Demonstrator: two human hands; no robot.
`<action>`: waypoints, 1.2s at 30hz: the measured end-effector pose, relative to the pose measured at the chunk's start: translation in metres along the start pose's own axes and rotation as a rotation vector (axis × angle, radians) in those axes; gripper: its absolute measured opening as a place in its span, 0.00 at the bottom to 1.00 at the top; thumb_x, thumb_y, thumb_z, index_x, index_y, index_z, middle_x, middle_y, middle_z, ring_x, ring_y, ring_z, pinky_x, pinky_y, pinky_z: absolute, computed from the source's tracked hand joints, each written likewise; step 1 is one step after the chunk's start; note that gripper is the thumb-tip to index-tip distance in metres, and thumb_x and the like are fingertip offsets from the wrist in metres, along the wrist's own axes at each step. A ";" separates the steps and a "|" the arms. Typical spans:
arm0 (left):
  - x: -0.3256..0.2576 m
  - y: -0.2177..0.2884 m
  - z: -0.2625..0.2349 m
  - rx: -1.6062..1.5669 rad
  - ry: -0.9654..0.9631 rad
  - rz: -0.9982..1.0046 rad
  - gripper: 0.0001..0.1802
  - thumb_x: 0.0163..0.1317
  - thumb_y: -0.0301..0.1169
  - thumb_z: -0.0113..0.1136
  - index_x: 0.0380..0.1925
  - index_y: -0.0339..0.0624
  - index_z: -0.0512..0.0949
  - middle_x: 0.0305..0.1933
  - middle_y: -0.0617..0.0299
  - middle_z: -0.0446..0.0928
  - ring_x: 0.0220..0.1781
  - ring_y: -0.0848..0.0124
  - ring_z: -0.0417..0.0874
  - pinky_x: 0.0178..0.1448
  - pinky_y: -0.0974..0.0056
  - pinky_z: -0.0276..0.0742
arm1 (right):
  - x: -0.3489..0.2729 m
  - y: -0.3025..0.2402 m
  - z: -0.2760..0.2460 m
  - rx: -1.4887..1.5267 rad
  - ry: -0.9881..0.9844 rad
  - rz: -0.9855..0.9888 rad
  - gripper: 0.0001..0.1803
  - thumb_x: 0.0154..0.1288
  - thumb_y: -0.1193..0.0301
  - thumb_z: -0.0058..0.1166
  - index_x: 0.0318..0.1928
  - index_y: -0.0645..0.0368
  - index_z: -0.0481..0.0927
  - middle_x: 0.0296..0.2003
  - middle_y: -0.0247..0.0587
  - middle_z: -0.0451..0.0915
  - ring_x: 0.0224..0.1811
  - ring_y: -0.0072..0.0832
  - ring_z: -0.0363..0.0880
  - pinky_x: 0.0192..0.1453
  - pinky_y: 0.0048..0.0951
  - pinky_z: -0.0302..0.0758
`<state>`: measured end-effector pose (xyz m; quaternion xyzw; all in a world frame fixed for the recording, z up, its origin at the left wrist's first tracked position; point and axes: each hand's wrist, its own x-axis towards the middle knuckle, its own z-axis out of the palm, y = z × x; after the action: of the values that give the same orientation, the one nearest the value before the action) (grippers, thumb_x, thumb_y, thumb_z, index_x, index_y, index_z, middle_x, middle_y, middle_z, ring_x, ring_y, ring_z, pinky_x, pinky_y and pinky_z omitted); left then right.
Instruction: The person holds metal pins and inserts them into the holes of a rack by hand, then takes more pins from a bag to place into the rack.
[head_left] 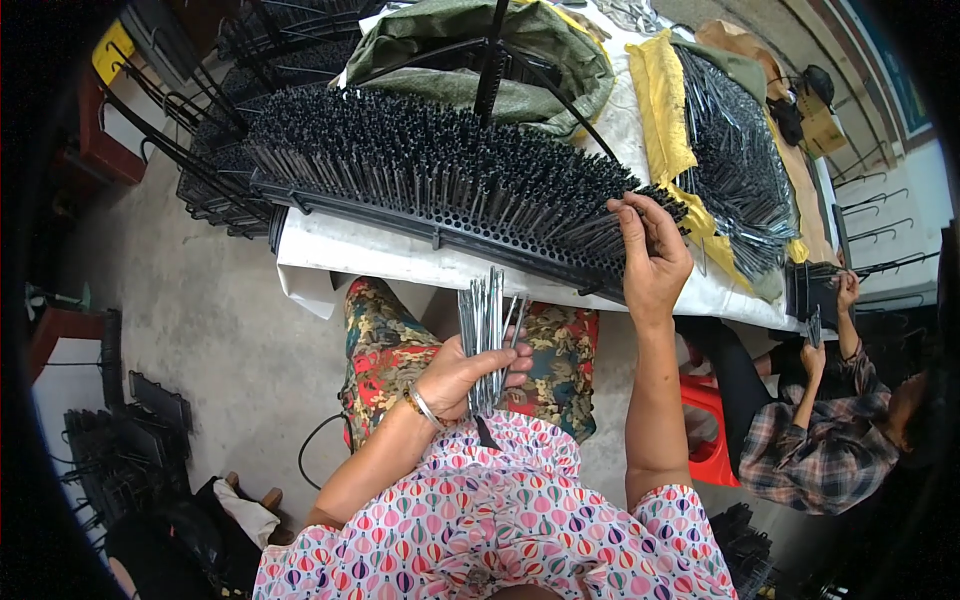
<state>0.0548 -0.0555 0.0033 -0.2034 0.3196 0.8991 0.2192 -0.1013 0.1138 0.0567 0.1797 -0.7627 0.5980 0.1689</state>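
Note:
My left hand (470, 372) is wrapped round a bundle of thin silvery metal rods (487, 325), held upright above my lap. A long black rack (440, 240) with rows of round holes lies across the table, densely filled with upright dark rods (400, 160). At the rack's right end my right hand (655, 250) is raised, thumb and fingertips drawn together against the outermost rods. What sits between those fingertips, if anything, is too small to make out. Along the rack's near edge, a strip of holes shows bare.
A green woven sack (575, 65) stands behind the rack. To the right, a yellow-edged sack (665, 110) lies open, full of loose rods (740, 150). Another person (830, 440) works at the right beside a red stool (708, 430). Black racks with hooks (215, 160) stand at left.

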 end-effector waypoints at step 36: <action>-0.007 0.007 0.003 0.005 -0.070 0.016 0.18 0.62 0.23 0.52 0.52 0.34 0.65 0.53 0.42 0.73 0.51 0.58 0.78 0.51 0.59 0.79 | -0.004 0.004 0.002 -0.086 0.035 -0.145 0.09 0.62 0.79 0.53 0.44 0.67 0.78 0.35 0.42 0.82 0.33 0.20 0.80 0.34 0.19 0.76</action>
<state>0.0561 -0.0597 0.0120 -0.1685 0.3158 0.9066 0.2234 -0.0995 0.1132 0.0506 0.2168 -0.7694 0.5540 0.2325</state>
